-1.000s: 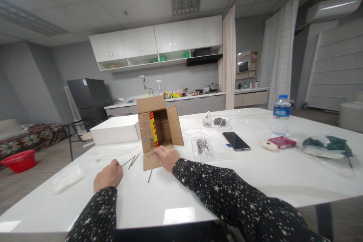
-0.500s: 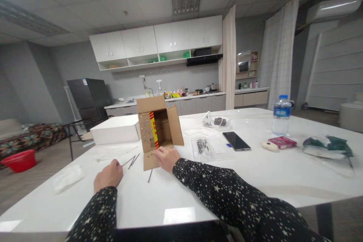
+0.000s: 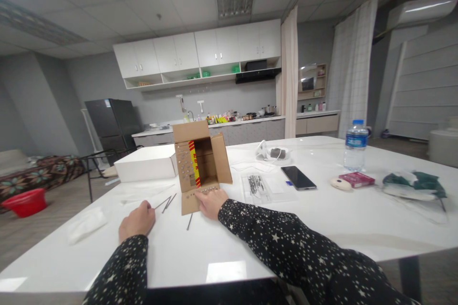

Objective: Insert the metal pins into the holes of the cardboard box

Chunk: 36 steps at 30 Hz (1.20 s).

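Observation:
A small brown cardboard box [image 3: 200, 159] lies on its side on the white table [image 3: 250, 228], its open mouth toward me, flaps spread, a red and yellow strip inside. My right hand [image 3: 212, 201] rests flat on the box's lower flap, where several metal studs show. My left hand [image 3: 136, 221] sits on the table as a loose fist, left of the box. A few thin nails [image 3: 165, 203] lie between my hands, and one more nail [image 3: 189, 221] lies just before the flap.
A white flat box [image 3: 145, 163] stands behind left. A clear bag of nails [image 3: 255, 184], a black phone [image 3: 297, 177], a water bottle [image 3: 355, 145], a red pack [image 3: 356, 179] and a green cloth [image 3: 415, 184] lie to the right. A folded white cloth [image 3: 86, 225] sits near left.
My right hand has slid slightly back toward me on the lower flap, uncovering a row of studs at its far edge. My left hand has stayed put.

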{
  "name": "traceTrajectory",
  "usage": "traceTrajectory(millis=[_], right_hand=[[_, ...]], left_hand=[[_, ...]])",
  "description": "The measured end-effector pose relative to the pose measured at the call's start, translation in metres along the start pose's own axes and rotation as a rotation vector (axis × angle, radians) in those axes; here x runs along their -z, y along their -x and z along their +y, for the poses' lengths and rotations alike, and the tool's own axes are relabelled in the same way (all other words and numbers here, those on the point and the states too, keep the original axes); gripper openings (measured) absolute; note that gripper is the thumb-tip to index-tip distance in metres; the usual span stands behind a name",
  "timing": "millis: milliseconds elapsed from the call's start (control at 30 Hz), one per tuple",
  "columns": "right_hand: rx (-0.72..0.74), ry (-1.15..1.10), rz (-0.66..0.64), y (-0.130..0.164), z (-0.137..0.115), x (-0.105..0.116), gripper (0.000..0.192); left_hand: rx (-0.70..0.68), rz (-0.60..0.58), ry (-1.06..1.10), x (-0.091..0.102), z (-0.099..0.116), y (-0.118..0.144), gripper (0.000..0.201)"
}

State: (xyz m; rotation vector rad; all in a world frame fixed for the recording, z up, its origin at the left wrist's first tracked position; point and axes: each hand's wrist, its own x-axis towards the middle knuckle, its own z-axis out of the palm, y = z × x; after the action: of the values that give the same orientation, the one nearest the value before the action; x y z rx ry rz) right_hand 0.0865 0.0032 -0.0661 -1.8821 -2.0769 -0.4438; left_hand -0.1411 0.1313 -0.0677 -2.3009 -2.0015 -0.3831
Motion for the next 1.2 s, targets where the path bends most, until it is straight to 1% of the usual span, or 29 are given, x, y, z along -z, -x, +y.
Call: traceTrajectory(millis=[133,233,367,500,833,1200], right_hand=[[0.01,0.003,0.012,0.0023,-0.0023,0.0,0.044],[0.018,-0.004,0.009,0.0032,-0.0032,-0.001,0.039],[0.046,-0.002,-0.03,0.0035,-0.0054,-0.0029,0.032],[0.096,-0.028,-0.057,0.004,-0.0084,-0.004,0.038],[0.124,-0.071,-0.114,0.006,-0.0099,-0.0003,0.05],[0.159,-0.096,-0.114,0.0065,-0.0091,-0.0002,0.049]], left_hand=[[0.0,-0.003,-0.006,0.0001,-0.0007,0.0001,0.032],[0.004,-0.009,-0.007,0.0014,-0.0003,0.001,0.032],[0.004,-0.006,0.001,0.0027,0.0005,0.0023,0.032],[-0.005,0.005,0.002,0.0021,0.0001,0.0017,0.032],[-0.004,-0.009,0.0,0.0024,-0.0001,0.0009,0.031],[-0.005,0.012,0.011,0.0041,0.0019,0.0035,0.031]])
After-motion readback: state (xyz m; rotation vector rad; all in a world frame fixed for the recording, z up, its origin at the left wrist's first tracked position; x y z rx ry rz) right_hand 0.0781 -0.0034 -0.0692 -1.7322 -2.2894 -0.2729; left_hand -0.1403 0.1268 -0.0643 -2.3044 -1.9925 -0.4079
